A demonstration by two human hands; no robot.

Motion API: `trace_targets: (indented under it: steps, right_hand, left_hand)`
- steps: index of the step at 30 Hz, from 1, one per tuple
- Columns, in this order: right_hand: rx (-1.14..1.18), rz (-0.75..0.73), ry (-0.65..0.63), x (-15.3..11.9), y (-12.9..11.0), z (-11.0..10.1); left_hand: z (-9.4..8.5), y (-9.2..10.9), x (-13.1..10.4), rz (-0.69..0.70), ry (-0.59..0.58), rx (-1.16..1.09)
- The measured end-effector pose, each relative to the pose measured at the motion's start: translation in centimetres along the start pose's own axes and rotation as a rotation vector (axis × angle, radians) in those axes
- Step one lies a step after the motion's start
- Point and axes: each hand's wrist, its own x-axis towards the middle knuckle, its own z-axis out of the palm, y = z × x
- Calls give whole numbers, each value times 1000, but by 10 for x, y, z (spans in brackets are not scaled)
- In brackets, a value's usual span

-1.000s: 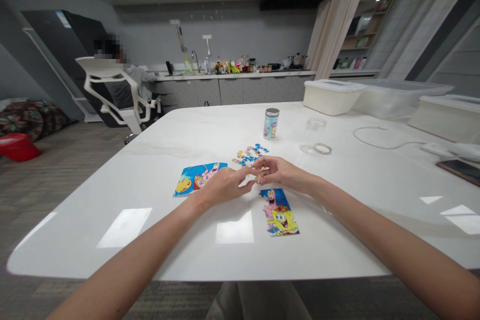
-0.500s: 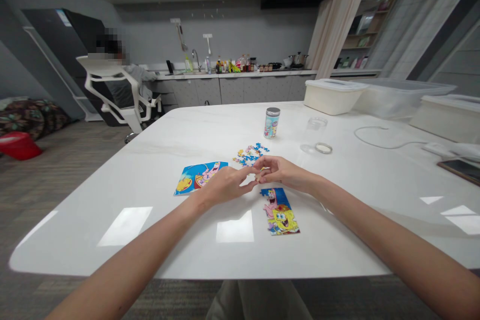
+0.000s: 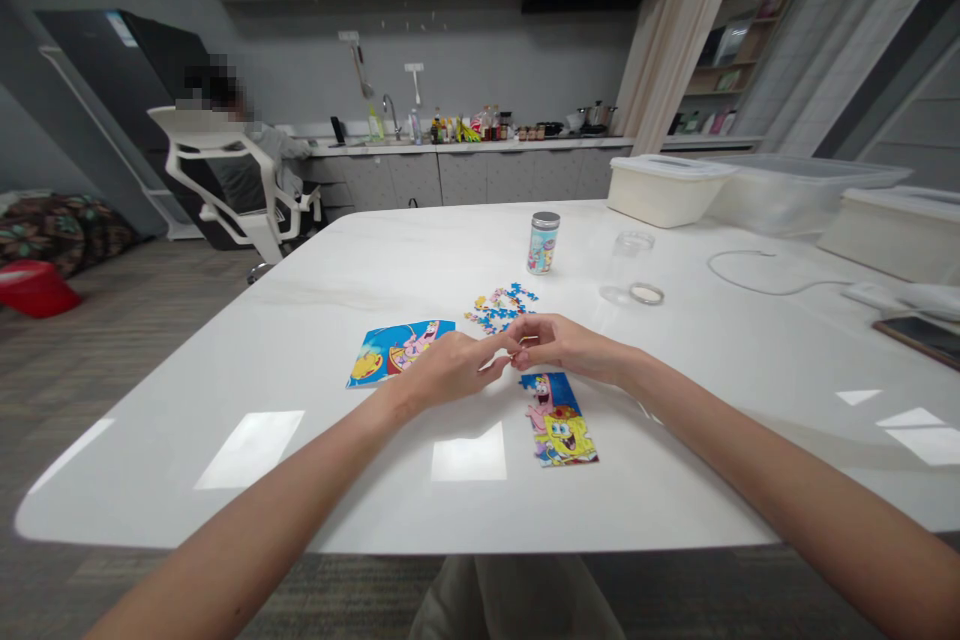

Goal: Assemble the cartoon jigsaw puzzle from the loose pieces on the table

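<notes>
My left hand (image 3: 459, 366) and my right hand (image 3: 561, 344) meet fingertip to fingertip just above the table. Between their pinched fingers is a small puzzle piece (image 3: 517, 354), mostly hidden. Right below the hands lies a partly joined jigsaw puzzle (image 3: 562, 423) with a yellow sponge character and a pink figure; its left edge is uneven. Beyond the fingers are scattered loose puzzle pieces (image 3: 501, 304), some covered by my right hand. A picture card (image 3: 390, 350) with a blue background lies left of the pieces, its lower right corner behind my left hand.
A printed can (image 3: 543, 245) with a silver lid stands behind the pieces. To its right are a clear plastic jar (image 3: 628, 265) and a ring-shaped lid (image 3: 646, 294). Storage boxes (image 3: 664, 192), a white cable (image 3: 780, 294) and a phone (image 3: 919, 340) occupy the right side. A seated person is at far left.
My fingertips have shifted slightly around the puzzle piece, and a bit of its coloured edge now shows. The view has tilted very slightly; the things on the table stay put.
</notes>
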Motion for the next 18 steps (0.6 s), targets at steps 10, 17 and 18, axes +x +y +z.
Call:
trace_targets:
  steps: [10, 17, 18]
  right_hand:
    - [1, 14, -13, -2, -3, 0]
    - [-31, -14, -4, 1, 1, -3]
    - [-29, -15, -5, 1, 2, -3]
  left_hand:
    - [-1, 1, 1, -14, 45, 9]
    - [-1, 2, 0, -16, 43, 27]
    - [0, 1, 0, -18, 39, 36]
